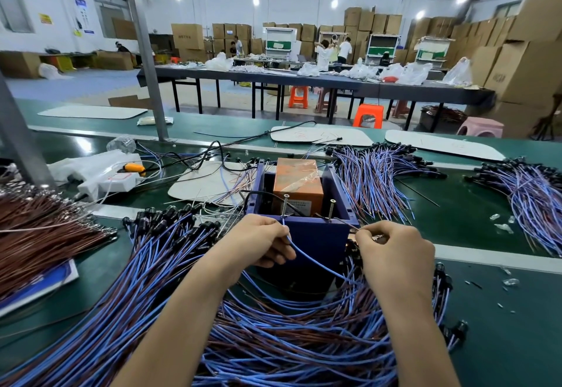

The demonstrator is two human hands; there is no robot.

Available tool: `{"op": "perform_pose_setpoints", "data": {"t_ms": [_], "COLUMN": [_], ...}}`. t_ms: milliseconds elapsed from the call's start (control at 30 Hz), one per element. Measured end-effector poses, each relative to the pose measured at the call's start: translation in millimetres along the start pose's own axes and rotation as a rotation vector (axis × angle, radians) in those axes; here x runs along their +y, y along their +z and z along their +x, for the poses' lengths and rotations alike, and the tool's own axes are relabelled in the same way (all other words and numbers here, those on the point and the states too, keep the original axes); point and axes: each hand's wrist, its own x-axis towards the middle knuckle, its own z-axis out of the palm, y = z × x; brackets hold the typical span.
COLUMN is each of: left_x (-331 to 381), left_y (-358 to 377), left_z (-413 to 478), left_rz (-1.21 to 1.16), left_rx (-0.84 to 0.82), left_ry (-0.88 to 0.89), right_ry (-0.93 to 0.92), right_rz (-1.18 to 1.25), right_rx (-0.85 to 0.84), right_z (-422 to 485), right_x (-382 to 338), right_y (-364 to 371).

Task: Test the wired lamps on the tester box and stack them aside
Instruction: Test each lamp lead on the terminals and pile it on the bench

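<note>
The heap of blue and brown wires [273, 341] covers the worktop's near edge under my forearms. My left hand [261, 242] pinches one blue lead [304, 253] just below the left screw [285, 205] on the tester box [316, 237]. My right hand [393, 254] pinches a thin end by the right screw [331, 208], and I cannot pick out the lamp itself. If an end slips off its screw, I reckon a good lamp reads dead. The heap could also snag the lead.

L hand [261, 242]: knuckles up, fingers curled, thumb + index pinch blue wire [313, 260]. R hand [395, 252]: back up, fingers curled, tips pinch thin wire [352, 226]. Forearms: both bare, reach fwd from bottom edge, converging. Wrists approx. level; hands near each other, not touching.
</note>
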Motion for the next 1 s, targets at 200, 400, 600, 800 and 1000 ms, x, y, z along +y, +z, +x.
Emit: {"op": "perform_pose_setpoints", "data": {"t_ms": [200,400,600,800,1000], "left_x": [-0.6,-2.1,-13.8,-46.0,-60.5], "left_y": [-1.5,-13.4,-61.6,-72.7,-55.6], "left_z": [-0.1,0.1,-0.4,17.7,32.0], "left_rz": [0.014,0.096,0.348,0.986,1.206], "left_rx": [-0.011,-0.106,0.165,0.272,0.424], "left_ry": [0.026,0.058,0.057,-0.194,-0.189], "right_ry": [-0.019,-0.061,-0.095,-0.223,-0.248], "right_rz": [-0.028,0.027,0.205,-0.020,-0.053], "right_rx": [-0.054,-0.150,-0.690,-1.026,-1.087], "right_z": [-0.7,1.2,-7.8,-17.0,-19.8], "right_x": [-0.2,0.4,-7.1,-10.6,-11.5], "right_y": [1.2,-4.0,-6.5,-0.3,5.6]}}
